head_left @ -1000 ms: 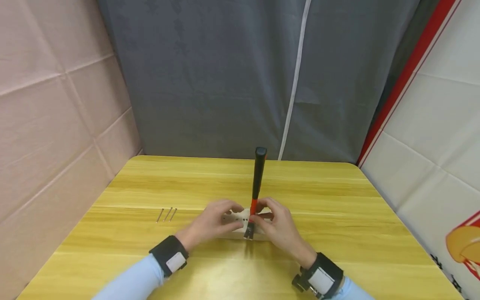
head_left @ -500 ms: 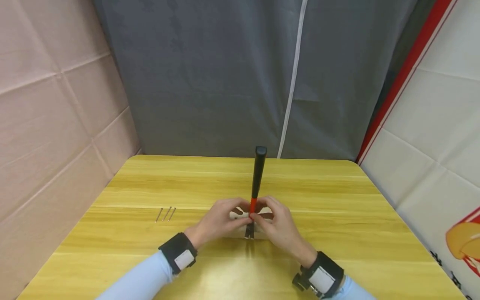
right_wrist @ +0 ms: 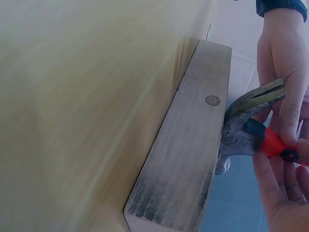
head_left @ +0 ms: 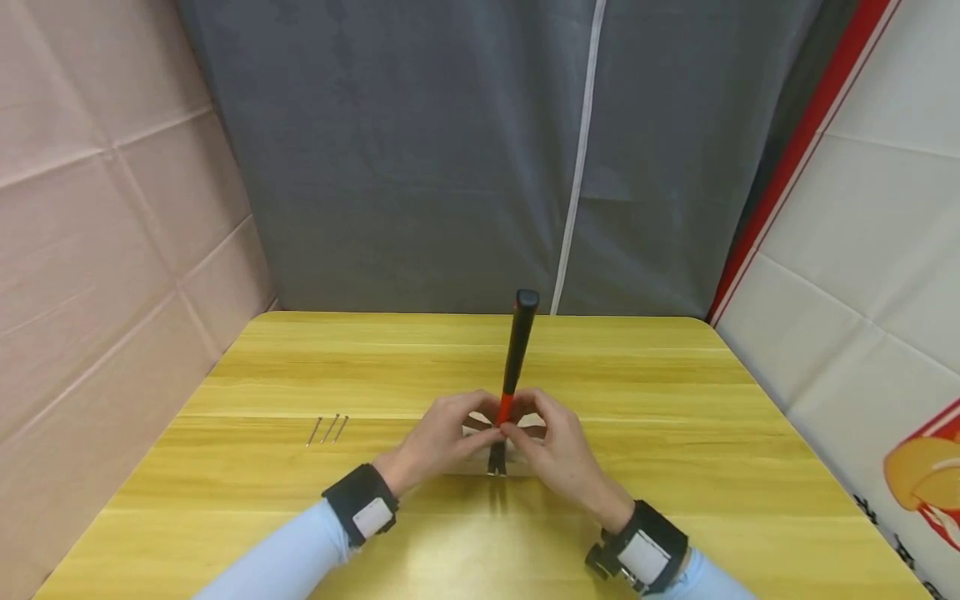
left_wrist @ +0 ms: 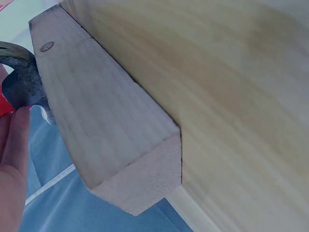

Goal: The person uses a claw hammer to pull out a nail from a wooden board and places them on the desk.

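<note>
Head view: both hands meet at the middle of the yellow wooden surface point(head_left: 675, 392); the left hand point(head_left: 438, 437) and the right hand point(head_left: 558, 450) each pinch the red neck of a hammer point(head_left: 513, 367) just above its head, so both grips are clenched on the tool; the black handle stands nearly upright and tips slightly away from the person; the head sits on a pale wood block point(head_left: 480, 458) lying flat under the hands; three nails point(head_left: 327, 429) lie side by side to the left, well apart from the block.

Left wrist view: the wood block point(left_wrist: 106, 125) fills the frame, one nail head point(left_wrist: 47, 47) sunk flush in its top face; the grey hammer head point(left_wrist: 21, 79) rests at the block's far edge; a fingertip point(left_wrist: 14, 145) of the left hand lies just beside the head.

Right wrist view: the block point(right_wrist: 190, 154) shows the same flush nail head point(right_wrist: 212, 100); the hammer's claw point(right_wrist: 258, 99) points up and away from it, the head touching the block's edge; fingers point(right_wrist: 289, 116) of the left hand and fingers point(right_wrist: 270, 193) of the right hand close on the red neck.

As a judgement: one nail looks fully driven; three loose nails are untouched; the hammer is steadied on the block, not raised to strike.
</note>
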